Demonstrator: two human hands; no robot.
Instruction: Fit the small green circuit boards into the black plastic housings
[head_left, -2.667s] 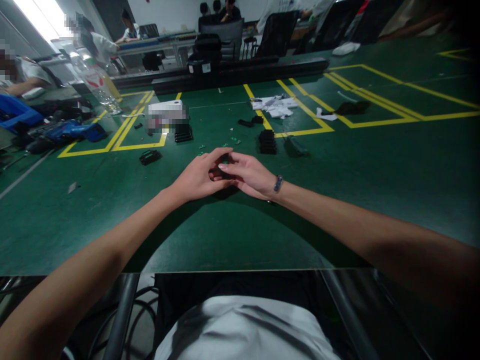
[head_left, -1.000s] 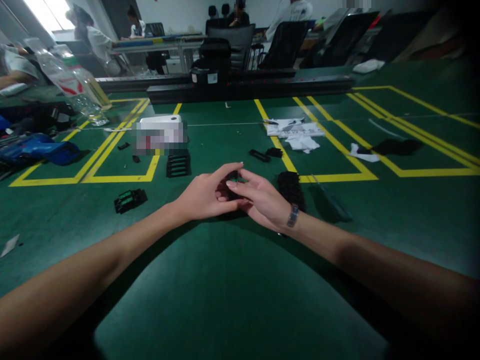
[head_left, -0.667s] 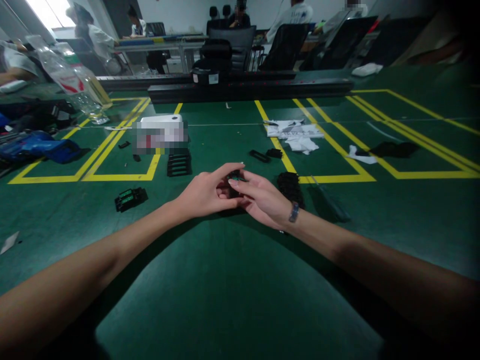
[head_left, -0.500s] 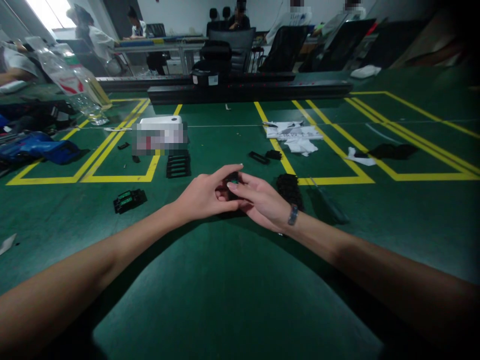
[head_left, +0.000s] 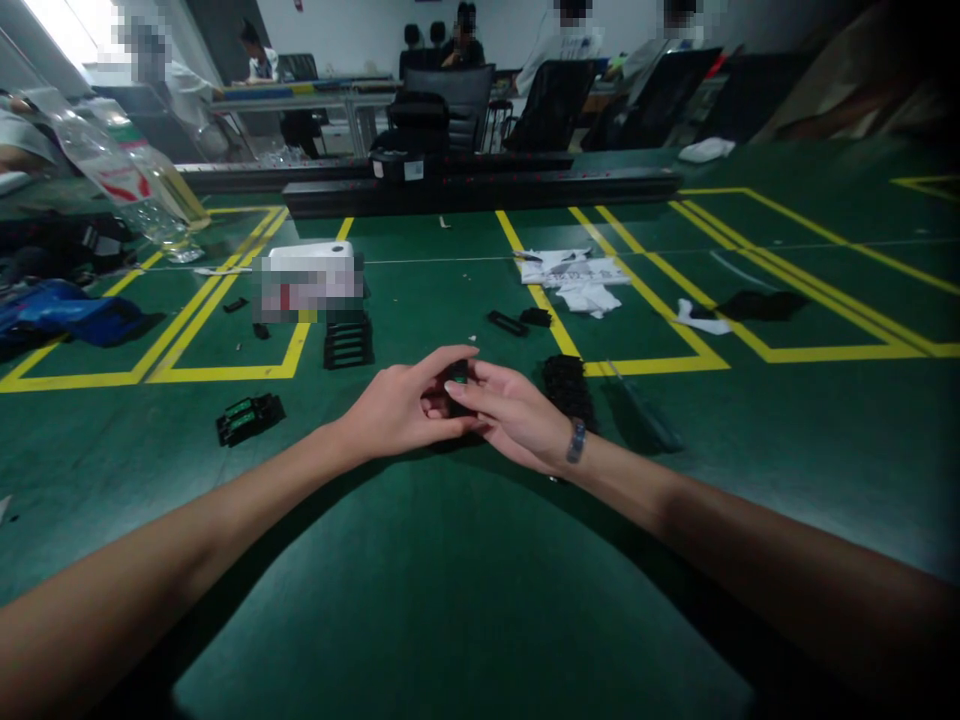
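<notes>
On the green table (head_left: 465, 600), a part (head_left: 460, 371) is gripped between the left hand (head_left: 397, 405) and right hand (head_left: 517, 408), its handling seemingly unfinished, while one unit (head_left: 246, 420), apparently done, is set left of the part and stacked frames (head_left: 566, 383), seemingly unused, are placed right of it.

Part (head_left: 459, 374) between the fingers (head_left: 471, 394) is mostly covered, can't tell its shape. Speck (head_left: 472, 338) just past them is too tiny to ID, blue thing (head_left: 67, 308) far left's cut off.
</notes>
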